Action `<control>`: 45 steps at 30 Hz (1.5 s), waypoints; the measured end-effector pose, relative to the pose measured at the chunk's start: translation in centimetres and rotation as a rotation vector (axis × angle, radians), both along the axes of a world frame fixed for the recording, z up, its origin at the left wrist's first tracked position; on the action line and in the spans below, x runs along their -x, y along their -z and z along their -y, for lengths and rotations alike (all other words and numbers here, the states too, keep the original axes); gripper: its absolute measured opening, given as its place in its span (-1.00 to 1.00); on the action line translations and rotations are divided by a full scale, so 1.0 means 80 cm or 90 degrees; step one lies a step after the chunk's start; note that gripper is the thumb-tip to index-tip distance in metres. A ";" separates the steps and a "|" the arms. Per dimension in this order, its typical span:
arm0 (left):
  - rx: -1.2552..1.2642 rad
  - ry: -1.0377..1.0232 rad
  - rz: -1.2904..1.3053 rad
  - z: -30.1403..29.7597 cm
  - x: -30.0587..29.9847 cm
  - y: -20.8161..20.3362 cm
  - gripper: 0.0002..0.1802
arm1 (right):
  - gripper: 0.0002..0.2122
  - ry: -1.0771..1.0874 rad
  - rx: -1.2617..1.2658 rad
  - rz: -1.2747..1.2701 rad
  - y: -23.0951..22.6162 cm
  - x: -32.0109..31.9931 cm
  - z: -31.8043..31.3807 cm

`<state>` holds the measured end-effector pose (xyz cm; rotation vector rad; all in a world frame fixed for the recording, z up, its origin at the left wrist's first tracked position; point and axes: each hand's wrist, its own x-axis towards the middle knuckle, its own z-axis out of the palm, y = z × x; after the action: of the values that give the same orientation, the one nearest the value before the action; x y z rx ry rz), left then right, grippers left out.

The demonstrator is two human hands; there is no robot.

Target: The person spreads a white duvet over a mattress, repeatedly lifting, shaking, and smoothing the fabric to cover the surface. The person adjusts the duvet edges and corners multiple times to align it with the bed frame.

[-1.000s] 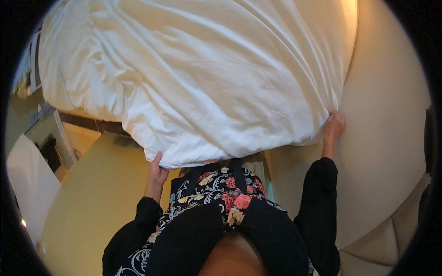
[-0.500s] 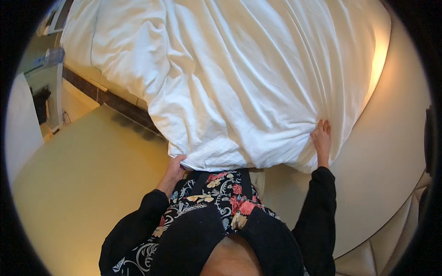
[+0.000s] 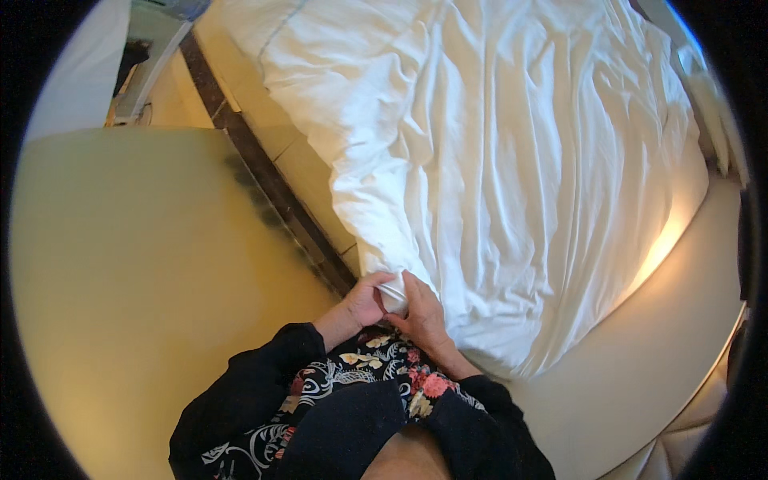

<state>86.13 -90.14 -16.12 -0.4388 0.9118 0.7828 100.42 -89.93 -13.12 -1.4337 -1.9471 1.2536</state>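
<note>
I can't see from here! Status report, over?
Left hand and right hand: both grip the duvet corner. Nothing in the way.

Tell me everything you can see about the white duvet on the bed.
The white duvet looks like soft cotton, puffy and full of long creases. It lies spread over most of the bed, and its near edge hangs over the side. Both hands hold its near corner: the left hand and the right hand pinch the fabric close together.

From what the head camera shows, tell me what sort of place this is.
Likely a bedroom, perhaps a hotel room: a wide bed under a rumpled white duvet, a dark wooden bed frame edge, and both hands gripping the duvet's corner.
</note>
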 end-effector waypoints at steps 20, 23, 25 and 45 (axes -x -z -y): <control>-0.149 -0.088 -0.167 -0.323 0.165 0.102 -0.40 | -0.84 0.066 0.204 0.235 -0.038 0.022 0.029; -0.176 -0.161 -0.289 -0.393 0.253 0.055 -0.27 | -0.82 0.045 0.220 0.271 -0.044 0.048 0.005; -0.226 -0.197 -0.253 -0.435 0.335 0.090 -0.32 | -0.81 0.033 0.207 0.268 -0.029 0.064 0.000; -0.280 -0.115 -0.632 -0.529 0.580 -0.027 -0.56 | -0.85 -0.030 0.403 0.154 0.044 0.072 -0.074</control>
<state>39.74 -47.85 -13.95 0.3123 1.5697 1.3711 94.70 -84.00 -16.63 -1.9159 -1.8145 1.9096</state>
